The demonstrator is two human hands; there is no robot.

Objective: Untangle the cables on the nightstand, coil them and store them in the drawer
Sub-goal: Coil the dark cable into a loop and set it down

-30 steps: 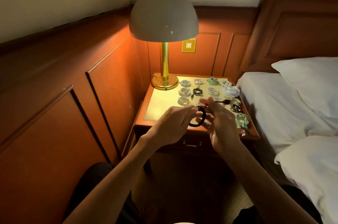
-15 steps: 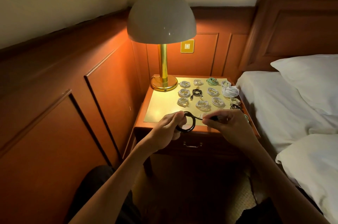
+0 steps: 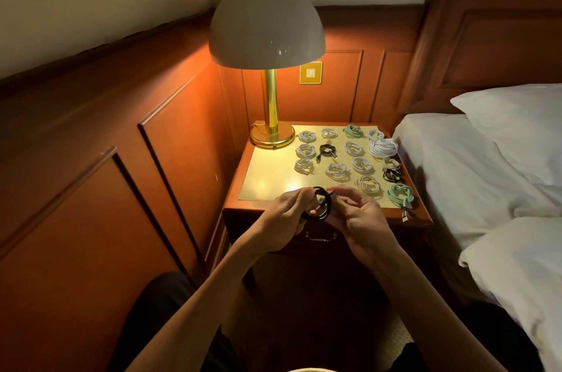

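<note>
At the far left of the nightstand (image 3: 261, 183) a brass lamp (image 3: 271, 104) is lighting the work. In front of the top's near edge, the left hand (image 3: 286, 213) is pinching the left side of a black cable (image 3: 319, 203), its fingers curled round the small ring of loops. The right hand (image 3: 360, 215) is closing thumb and fingers on the ring's right side, seemingly working the loose plug end through the middle. So coiling looks to be the step in hand, with this cable held in the air, off the nightstand, and nearly wound. Next, the end is probably needing a tuck so the loops hold, and then the coil is wanting a place. The drawer (image 3: 319, 238) below the hands is looking shut, so it is needing a free hand to open it. Further right, finished coils are lying in loose rows: eleven white coils (image 3: 336, 171) as far as I can count, one possibly hidden behind the right hand, two green coils (image 3: 401, 193) and two black coils (image 3: 327, 150).
</note>
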